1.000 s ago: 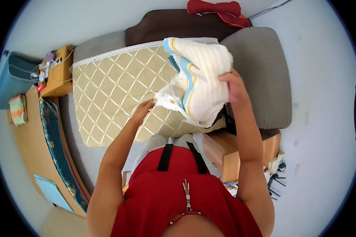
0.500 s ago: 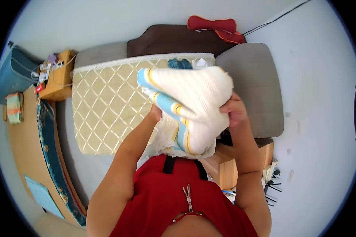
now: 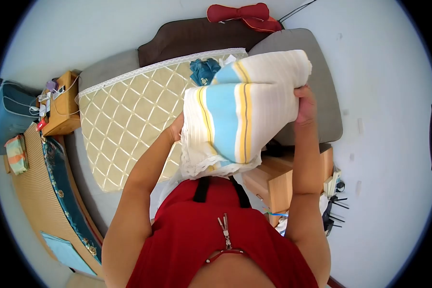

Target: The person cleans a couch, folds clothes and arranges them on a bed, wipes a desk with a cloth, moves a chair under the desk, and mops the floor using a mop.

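A white cloth (image 3: 228, 115) with light blue and yellow stripes and a ruffled lace edge hangs folded between my hands, above the sofa's front. My left hand (image 3: 178, 126) grips its left edge, with most of the fingers hidden behind the fabric. At the right edge, my right hand (image 3: 305, 104) is closed on the cloth, thumb in front. Behind the cloth lies a beige sofa cover (image 3: 125, 120) with a white diamond pattern. A crumpled teal cloth (image 3: 204, 71) rests on that cover, beside the striped cloth's upper left.
A grey cushion (image 3: 317, 77) stands on the right, below a red bow-shaped pillow (image 3: 237, 13). Wooden drawers (image 3: 271, 182) are at lower right. On the left are a wooden cabinet (image 3: 65, 117) with cables and a blue bin-like container (image 3: 14, 113).
The striped cloth has opened out wider, showing more of its blue band and lace edge. My hands have moved apart, the right one upward and to the right. The view has shifted slightly.
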{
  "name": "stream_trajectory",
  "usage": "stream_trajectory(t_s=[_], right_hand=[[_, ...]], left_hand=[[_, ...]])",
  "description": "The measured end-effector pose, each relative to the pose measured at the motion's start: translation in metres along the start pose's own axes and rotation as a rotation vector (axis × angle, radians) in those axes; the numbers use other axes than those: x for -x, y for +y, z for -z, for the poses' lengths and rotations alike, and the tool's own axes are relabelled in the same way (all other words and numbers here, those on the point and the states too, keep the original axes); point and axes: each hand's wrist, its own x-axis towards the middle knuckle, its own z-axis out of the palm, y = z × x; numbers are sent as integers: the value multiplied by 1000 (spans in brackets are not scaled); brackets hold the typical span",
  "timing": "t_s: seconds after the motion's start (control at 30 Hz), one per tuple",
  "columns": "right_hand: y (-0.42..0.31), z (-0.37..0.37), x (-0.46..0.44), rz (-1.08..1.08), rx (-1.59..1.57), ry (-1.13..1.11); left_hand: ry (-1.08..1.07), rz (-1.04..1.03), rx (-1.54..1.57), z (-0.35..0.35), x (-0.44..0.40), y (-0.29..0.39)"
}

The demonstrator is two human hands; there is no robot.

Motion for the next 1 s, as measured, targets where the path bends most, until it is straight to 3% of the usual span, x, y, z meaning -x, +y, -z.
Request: stream_trajectory(t_s=[0.2,0.5,0.67,0.83,0.93,1.0], right_hand=[[-12,21,32,-35,193,111],[-5,56,85,-58,429,222],[27,80,127,-91,511,378],[92,110,170,-188,344,508],[111,111,183,-254,235,543],[113,109,186,-325,145,603]], left_hand=[[50,-318,-2,9,-4,19],[157,-318,-236,7,-8,51],[376,-525,-512,-6,16,51],[502,-547,-595,-6,49,32],[512,-750,-604,-35,59,22],[523,-742,-641,-45,59,23]])
